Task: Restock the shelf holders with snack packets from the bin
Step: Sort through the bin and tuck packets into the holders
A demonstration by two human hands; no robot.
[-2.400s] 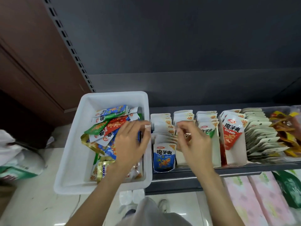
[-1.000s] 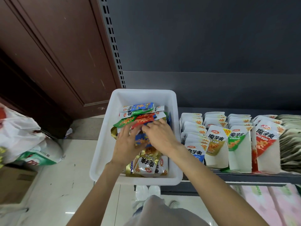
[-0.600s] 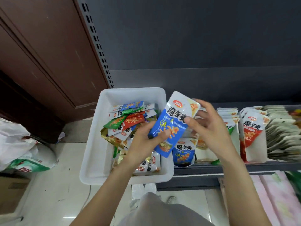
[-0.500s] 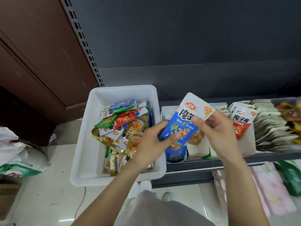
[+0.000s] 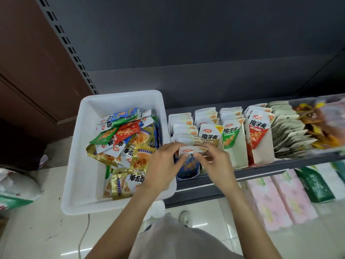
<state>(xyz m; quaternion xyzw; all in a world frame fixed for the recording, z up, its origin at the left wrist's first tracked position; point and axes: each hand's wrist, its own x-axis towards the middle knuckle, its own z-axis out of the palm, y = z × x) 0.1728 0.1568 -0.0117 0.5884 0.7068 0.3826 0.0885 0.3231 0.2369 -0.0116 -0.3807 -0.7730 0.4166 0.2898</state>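
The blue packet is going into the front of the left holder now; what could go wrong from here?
1. Both hands, left hand and right hand, pinch the blue packet only by its top edge, so it may fold rather than slide into the holder.
2. The bin seems to overhang the shelf; a bump from the left arm could tip it.

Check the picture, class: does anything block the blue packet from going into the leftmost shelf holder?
Nothing visible does. Both the left hand and right hand pinch the blue packet, already partly inside the leftmost holder, in front of the packets already there.
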